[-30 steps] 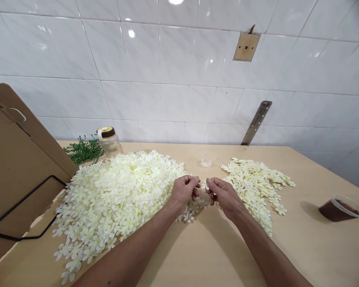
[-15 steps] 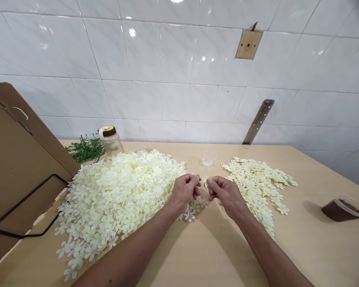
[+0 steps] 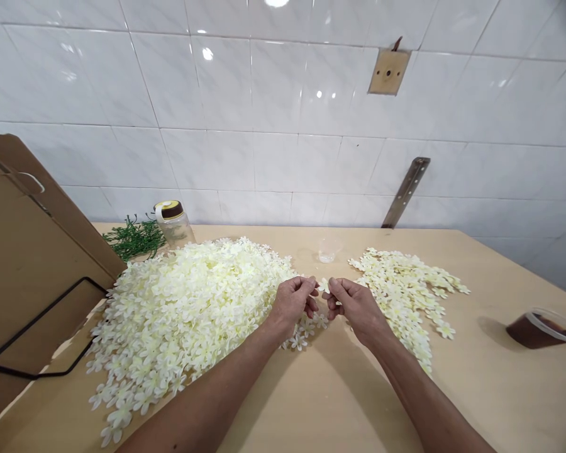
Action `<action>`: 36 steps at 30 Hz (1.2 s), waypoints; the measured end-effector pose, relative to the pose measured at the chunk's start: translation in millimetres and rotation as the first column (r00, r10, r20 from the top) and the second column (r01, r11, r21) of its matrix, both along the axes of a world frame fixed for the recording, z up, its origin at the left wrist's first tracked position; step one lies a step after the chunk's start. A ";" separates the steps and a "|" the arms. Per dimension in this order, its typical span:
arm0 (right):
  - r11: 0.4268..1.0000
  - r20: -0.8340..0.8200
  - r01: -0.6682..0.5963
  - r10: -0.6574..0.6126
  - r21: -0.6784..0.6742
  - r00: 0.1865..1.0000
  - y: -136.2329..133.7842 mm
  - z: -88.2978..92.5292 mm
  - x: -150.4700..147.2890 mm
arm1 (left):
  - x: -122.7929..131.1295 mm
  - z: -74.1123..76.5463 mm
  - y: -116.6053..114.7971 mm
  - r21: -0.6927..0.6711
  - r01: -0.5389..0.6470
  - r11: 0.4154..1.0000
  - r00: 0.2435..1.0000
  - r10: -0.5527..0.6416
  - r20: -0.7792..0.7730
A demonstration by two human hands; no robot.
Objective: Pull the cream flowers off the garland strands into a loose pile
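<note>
A small artificial flower [image 3: 324,286], creamy white, is pinched between the thumb and index finger of my right hand [image 3: 358,307]. Just to its left, my left hand [image 3: 291,303] has thumb and index finger pressed together close to the petals; whatever they hold is too small or hidden to make out. Beneath and left of my left hand spreads a large heap of loose cream flowers [image 3: 202,296]. Beyond my right hand lies a smaller, flatter spread of similar flowers [image 3: 400,283].
A small clear plastic cup [image 3: 327,251] stands behind my hands. At back left are a lidded jar [image 3: 174,223] and green plastic sprigs [image 3: 134,237], beside a cardboard box [image 3: 38,264]. A cup of dark liquid [image 3: 540,328] sits at the right. The tiled wall [image 3: 273,157] bounds the table's back.
The flower in my right hand has turned, so more of its petals show between my hands. Both hands stay in nearly the same place.
</note>
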State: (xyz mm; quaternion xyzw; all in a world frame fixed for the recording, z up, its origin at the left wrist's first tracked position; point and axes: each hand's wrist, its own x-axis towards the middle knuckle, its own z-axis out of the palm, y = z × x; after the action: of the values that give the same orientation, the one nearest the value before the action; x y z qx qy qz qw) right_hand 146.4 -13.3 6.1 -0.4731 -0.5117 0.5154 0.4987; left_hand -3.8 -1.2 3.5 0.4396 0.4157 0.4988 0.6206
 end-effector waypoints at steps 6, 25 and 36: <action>1.000 0.058 0.004 -0.002 -0.029 0.998 0.7 -2.9 0.2 | -0.1 0.0 -1.5 -0.014 0.126 0.992 0.990 -0.125 0.068; 0.991 -0.102 -0.097 0.088 -0.088 0.991 -1.7 2.8 0.7 | -2.1 -0.4 0.5 -0.034 0.076 0.997 0.982 -0.069 0.176; 0.997 -0.039 -0.045 0.043 -0.058 0.998 -1.3 2.3 -4.7 | 0.9 -2.4 0.0 0.007 -0.072 0.997 0.994 0.071 0.083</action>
State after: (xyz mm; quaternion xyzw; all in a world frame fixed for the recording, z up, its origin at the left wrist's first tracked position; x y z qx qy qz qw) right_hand 141.7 -14.6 8.3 -0.4665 -0.4971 0.5498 0.4827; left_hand -2.9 -1.2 1.1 0.4065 0.4025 0.5408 0.6167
